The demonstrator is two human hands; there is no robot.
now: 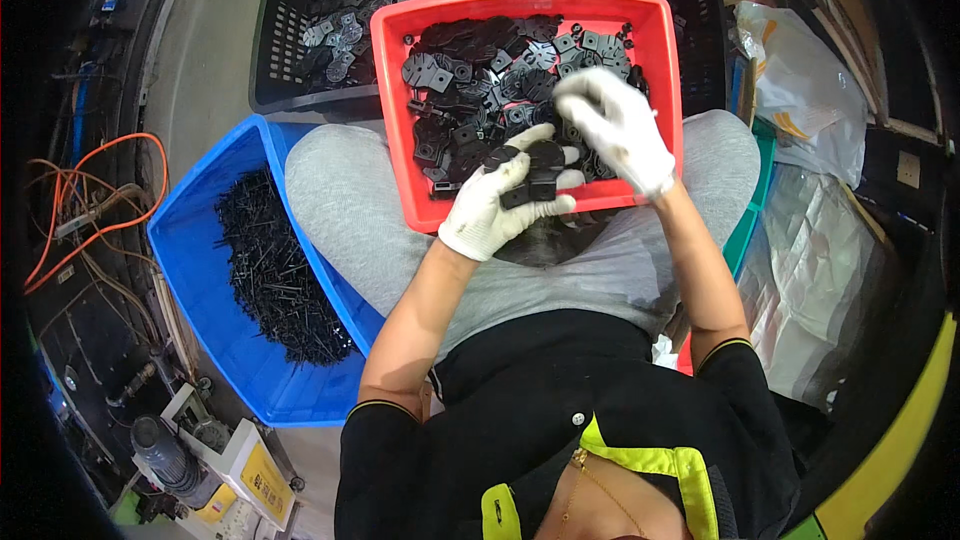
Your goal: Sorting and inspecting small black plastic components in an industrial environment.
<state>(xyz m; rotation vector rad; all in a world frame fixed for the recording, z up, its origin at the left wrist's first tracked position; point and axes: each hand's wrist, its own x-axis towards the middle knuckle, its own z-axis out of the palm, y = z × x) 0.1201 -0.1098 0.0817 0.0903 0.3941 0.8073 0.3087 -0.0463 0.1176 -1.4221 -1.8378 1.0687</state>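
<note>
Several blk parts pinched in L hand, long axis ~crosswise; R hand grip unclear.

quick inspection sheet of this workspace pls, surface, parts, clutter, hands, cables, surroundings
Surface: red tray at the knees, below the right hand.
Job's things: dark flat parts heaped loosely in the tray; black pieces in the left hand.
Clutter: blue bin of thin black pieces beside the left leg; black crates of more parts beyond the tray.
Hands: both gloved in white; left fingers around the black pieces; right blurred, grip unclear.
Cables: orange cable looped at far left, beside other tangled lines.
Surroundings: motor at lower left; plastic bag at right.
</note>
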